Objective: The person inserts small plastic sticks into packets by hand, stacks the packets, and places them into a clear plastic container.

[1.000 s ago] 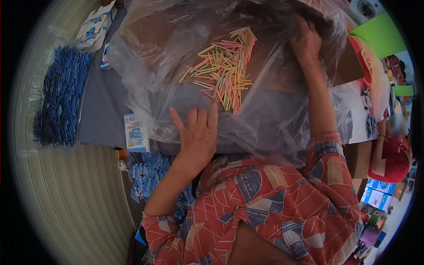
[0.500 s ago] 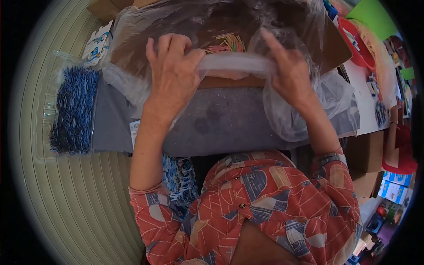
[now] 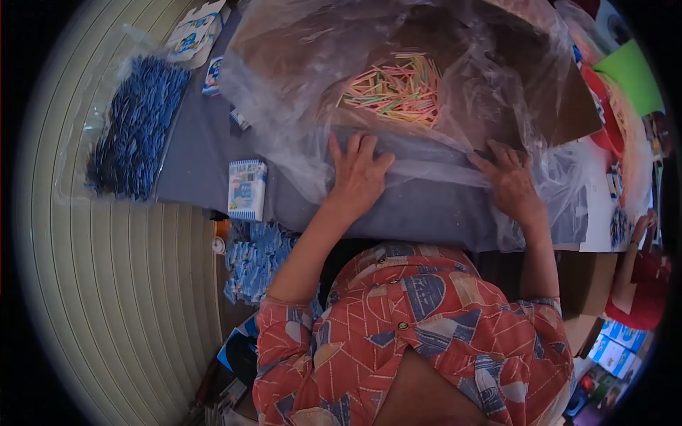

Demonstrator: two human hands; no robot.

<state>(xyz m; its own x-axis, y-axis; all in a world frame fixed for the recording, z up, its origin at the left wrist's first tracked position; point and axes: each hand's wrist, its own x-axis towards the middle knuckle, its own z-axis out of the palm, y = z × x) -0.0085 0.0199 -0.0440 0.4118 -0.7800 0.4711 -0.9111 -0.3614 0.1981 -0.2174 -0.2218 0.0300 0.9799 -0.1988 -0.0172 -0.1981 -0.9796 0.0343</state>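
A clear plastic sheet [image 3: 284,135] lines a cardboard box [image 3: 568,117] lying with its opening toward me. Inside rests a loose heap of thin pink, yellow and green sticks [image 3: 398,91]. My left hand [image 3: 357,176] lies palm down with fingers spread, touching the plastic's near edge in front of the heap. Farther right, my right hand [image 3: 514,186] presses on the same edge, its fingers stretched out and partly apart. Between the two hands the plastic runs in a folded strip over the grey tabletop.
A blue-and-white packet [image 3: 247,189] is on the grey table cover [image 3: 412,213], left of my arm. Further left, a clear tray holds many dark blue packets [image 3: 138,128]. A red basin [image 3: 609,117] stands right of the box. Another person's arm [image 3: 631,259] shows at far right.
Both hands have come down from the raised, blurred plastic edge onto the table side of the box. More of the stick heap shows, and the view has shifted.
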